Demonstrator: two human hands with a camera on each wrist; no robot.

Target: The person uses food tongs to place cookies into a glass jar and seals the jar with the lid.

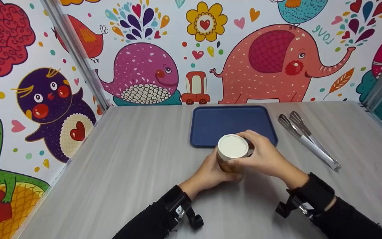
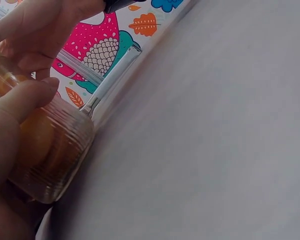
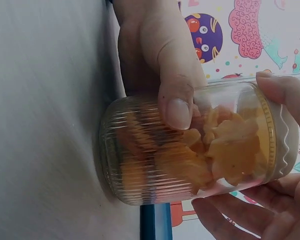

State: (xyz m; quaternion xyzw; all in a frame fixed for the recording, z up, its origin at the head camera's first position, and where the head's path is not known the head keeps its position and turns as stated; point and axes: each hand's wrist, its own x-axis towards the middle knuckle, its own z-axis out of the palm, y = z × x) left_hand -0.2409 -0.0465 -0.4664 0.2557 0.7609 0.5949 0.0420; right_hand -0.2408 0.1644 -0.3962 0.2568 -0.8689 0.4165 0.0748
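Note:
A clear ribbed jar [image 3: 185, 150] with a white lid [image 1: 233, 146] stands upright at the table's surface, in front of the blue tray. Orange-yellow pieces [image 3: 230, 145] fill much of it. My left hand [image 1: 207, 172] grips the jar's body low down, its thumb [image 2: 27, 97] lying across the glass. At the top, my right hand [image 1: 264, 154] holds the lid, with thumb and fingers on opposite sides of the rim. Whether the lid is loose or tight I cannot tell.
The blue tray [image 1: 230, 124] lies flat behind the jar. Metal tongs [image 1: 310, 141] rest to its right, their slotted heads pointing toward the back. Printed walls [image 1: 197, 53] stand at the back and left edges of the grey table [image 1: 128, 159].

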